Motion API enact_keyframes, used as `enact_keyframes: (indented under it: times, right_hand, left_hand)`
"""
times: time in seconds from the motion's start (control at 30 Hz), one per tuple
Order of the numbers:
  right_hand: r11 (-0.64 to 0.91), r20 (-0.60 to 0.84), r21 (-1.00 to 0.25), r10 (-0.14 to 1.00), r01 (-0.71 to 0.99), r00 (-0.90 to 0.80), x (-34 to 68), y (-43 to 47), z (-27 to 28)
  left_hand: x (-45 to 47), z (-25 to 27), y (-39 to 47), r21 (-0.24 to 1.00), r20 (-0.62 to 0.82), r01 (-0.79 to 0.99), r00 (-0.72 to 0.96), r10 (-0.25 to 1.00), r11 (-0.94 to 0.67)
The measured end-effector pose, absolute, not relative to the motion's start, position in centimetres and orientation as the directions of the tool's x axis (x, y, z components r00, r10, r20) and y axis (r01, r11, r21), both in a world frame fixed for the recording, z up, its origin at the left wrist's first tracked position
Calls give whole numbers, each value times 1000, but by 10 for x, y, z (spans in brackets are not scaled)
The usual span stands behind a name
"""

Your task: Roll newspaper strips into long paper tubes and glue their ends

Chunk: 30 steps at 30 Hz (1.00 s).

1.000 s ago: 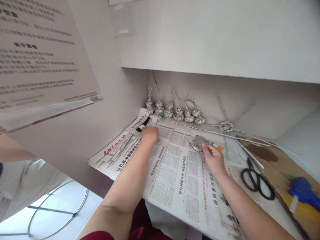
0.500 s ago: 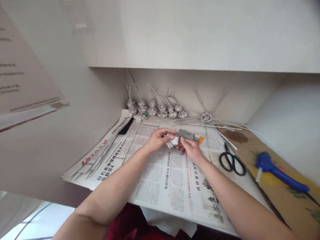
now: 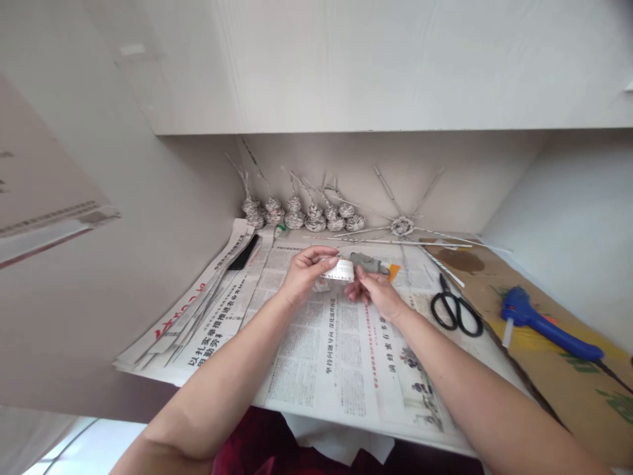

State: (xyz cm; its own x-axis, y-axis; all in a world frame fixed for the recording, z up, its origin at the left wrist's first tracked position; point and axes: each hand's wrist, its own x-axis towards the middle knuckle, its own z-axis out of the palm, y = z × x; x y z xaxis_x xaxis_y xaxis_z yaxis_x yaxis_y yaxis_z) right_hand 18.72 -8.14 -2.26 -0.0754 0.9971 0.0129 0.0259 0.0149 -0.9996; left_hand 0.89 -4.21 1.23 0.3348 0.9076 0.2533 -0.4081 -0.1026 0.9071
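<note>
Above the newspaper-covered surface (image 3: 297, 376), the left hand (image 3: 305, 272) has its grip pinching a paper strip (image 3: 341, 269); the right hand (image 3: 374, 290) (clasping or not, I cannot tell) is at its end, probably for steadiness.

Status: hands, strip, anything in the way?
Left hand pinching printed paper strip; right hand at its other end, grip unclear. Strip over newspaper. Grey object close beyond right hand.

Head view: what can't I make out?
In the head view:
Paper strip: partly covered by the left hand; print too small to read.
Grey object: partly behind the right hand.
Black cord: cut off by the right edge.
Wall notice: blurred, cut off by the left edge.
</note>
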Motion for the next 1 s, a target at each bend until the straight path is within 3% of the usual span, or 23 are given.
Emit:
enact_keyframes:
  times: [0.13, 0.27, 0.4, 0.53, 0.83, 0.93, 1.0]
  right_hand:
    - [-74, -75, -997, 970, 14, -232, 189, -85, -20]
    - [-133, -63, -955, 964, -264, -257, 186, -87, -16]
    - [-93, -41, -877, 992, -472, -120, 187, -83, -14]
    - [-30, -72, -857, 996, -514, 61, 194, -77, -15]
    - [67, -2, -965, 965, -254, 263, 183, -75, -23]
    - [181, 180, -983, 948, 19, 261, 181, -79, -23]
    - [272, 347, -916, 905, 294, 246, 183, -82, -21]
  left_hand:
    - [11, 11, -43, 897, 210, -439, 319, 924, -52]
    - [13, 6, -40, 886, 176, -463, 313, 933, -12]
    - [14, 0, -38, 932, 169, -362, 373, 912, -25]
    - [14, -7, -36, 980, 137, -195, 469, 873, -49]
    - [19, -9, -41, 995, 98, -68, 545, 832, -73]
    - [20, -10, -43, 998, 62, -55, 575, 816, -37]
    - [20, -13, -42, 999, 46, -50, 568, 821, -22]
